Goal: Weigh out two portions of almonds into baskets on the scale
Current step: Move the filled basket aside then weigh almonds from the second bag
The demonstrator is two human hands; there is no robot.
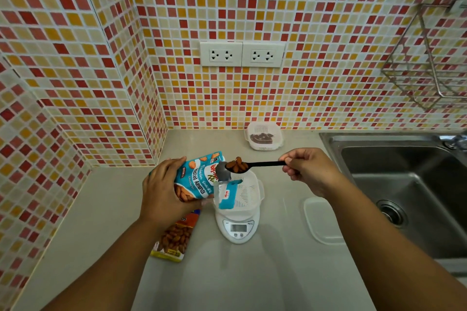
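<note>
Head view: almonds on spoon — between left hand and right hand.

The scale's display is too small to read. The blue almond bag hides part of the white basket on the scale. The left hand covers the top of a second almond packet. The sink and wire rack are cut off at the right edge.

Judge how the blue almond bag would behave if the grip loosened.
The blue almond bag looks floppy; its torn top flap droops. Held tilted by the left hand, it would probably sag and spill. It seems light.
</note>
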